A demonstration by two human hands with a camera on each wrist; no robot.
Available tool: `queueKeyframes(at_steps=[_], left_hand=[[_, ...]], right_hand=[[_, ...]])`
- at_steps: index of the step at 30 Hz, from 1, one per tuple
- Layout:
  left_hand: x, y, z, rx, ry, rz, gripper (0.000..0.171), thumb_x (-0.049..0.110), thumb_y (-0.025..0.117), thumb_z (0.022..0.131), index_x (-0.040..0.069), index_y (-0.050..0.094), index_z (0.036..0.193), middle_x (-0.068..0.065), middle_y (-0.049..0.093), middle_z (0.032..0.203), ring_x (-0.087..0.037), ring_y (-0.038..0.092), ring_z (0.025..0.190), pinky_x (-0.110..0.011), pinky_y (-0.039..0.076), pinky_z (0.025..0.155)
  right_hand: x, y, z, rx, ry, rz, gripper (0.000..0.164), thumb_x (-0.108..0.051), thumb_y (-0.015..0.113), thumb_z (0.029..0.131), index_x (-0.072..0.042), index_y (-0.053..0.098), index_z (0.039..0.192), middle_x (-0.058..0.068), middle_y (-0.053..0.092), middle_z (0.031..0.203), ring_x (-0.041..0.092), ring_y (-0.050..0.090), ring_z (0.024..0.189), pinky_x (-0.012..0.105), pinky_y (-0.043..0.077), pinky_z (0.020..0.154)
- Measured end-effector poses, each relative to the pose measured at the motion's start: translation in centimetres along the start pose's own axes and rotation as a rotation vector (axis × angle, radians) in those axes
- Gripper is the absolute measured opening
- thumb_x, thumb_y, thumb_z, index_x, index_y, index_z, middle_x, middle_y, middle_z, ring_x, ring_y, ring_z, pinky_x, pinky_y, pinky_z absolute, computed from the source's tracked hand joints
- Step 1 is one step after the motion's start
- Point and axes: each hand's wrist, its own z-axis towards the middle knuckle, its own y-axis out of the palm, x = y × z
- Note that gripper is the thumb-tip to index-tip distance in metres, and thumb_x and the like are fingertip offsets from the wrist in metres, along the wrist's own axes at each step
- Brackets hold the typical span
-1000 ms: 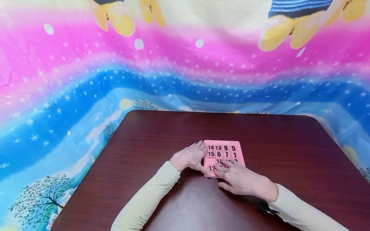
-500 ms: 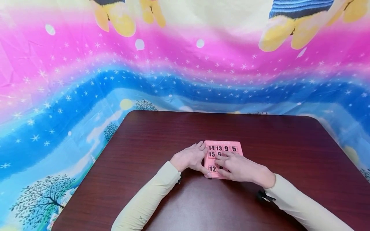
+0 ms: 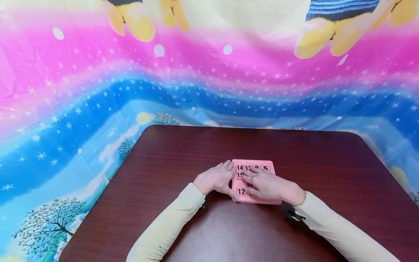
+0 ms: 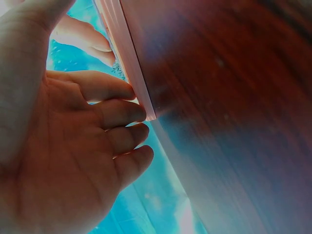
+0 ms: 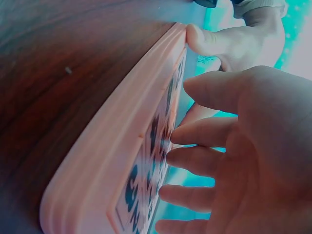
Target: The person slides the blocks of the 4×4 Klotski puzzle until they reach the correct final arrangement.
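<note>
Fingers [image 5: 195, 160] of the right hand [image 3: 270, 185], extended and gripping nothing, had shifted farther forward onto the upper rows of number tiles [image 3: 241, 191], so the work had seemingly passed there from the lower ones. To its left, the left hand [image 3: 216, 179] stayed spread wide against the edge of the pink board [image 3: 255, 162], which lay beneath the right hand on the worktop [image 3: 183, 153].

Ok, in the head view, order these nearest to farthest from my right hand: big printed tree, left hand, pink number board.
1. Pink number board, beneath the right hand.
2. Left hand, at the board's left edge.
3. Big printed tree, far lower left.
</note>
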Motion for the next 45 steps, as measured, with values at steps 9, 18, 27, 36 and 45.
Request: queueKeyframes(at_steps=[9, 18, 27, 36, 45], left_hand=[[0.0, -0.1, -0.1, -0.002, -0.005, -0.028, 0.117, 0.077, 0.068, 0.069, 0.007, 0.031, 0.154, -0.012, 0.021, 0.164, -0.025, 0.015, 0.154, -0.035, 0.019, 0.126], [0.0, -0.1, 0.0, -0.004, -0.007, -0.041, 0.119, 0.078, 0.069, 0.068, 0.007, 0.029, 0.154, -0.013, 0.018, 0.164, -0.024, 0.015, 0.154, -0.034, 0.019, 0.126], [0.0, 0.0, 0.0, 0.001, -0.001, -0.028, 0.117, 0.078, 0.067, 0.069, 0.007, 0.03, 0.154, -0.011, 0.021, 0.164, -0.024, 0.015, 0.154, -0.034, 0.019, 0.126], [0.0, 0.0, -0.1, 0.01, 0.008, -0.009, 0.115, 0.077, 0.067, 0.071, 0.006, 0.03, 0.154, -0.012, 0.022, 0.164, -0.025, 0.016, 0.153, -0.036, 0.02, 0.126], [0.1, -0.1, -0.1, 0.019, 0.02, -0.004, 0.113, 0.073, 0.07, 0.072, 0.005, 0.032, 0.153, -0.014, 0.023, 0.163, -0.027, 0.018, 0.153, -0.036, 0.02, 0.126]], right_hand=[[-0.2, 0.1, -0.1, -0.027, 0.041, 0.017, 0.055, -0.035, 0.06, 0.097, -0.008, 0.051, 0.143, 0.017, 0.047, 0.149, 0.046, 0.038, 0.14, 0.063, 0.032, 0.114], [-0.8, 0.3, -0.6, 0.004, 0.024, -0.025, 0.054, -0.036, 0.058, 0.096, -0.008, 0.052, 0.143, 0.013, 0.048, 0.15, 0.046, 0.038, 0.14, 0.063, 0.033, 0.114], [-1.2, 0.3, -1.0, 0.021, -0.01, -0.07, 0.048, -0.032, 0.059, 0.096, -0.008, 0.057, 0.138, 0.013, 0.054, 0.145, 0.045, 0.043, 0.136, 0.068, 0.034, 0.11], [-1.8, 0.5, -1.8, 0.038, -0.052, -0.083, 0.05, -0.037, 0.055, 0.099, -0.005, 0.056, 0.138, 0.016, 0.054, 0.144, 0.046, 0.043, 0.136, 0.066, 0.034, 0.111], [-2.5, 0.6, -2.5, 0.04, -0.029, -0.083, 0.053, -0.04, 0.056, 0.098, -0.006, 0.056, 0.139, 0.014, 0.055, 0.144, 0.046, 0.043, 0.137, 0.067, 0.035, 0.11]])
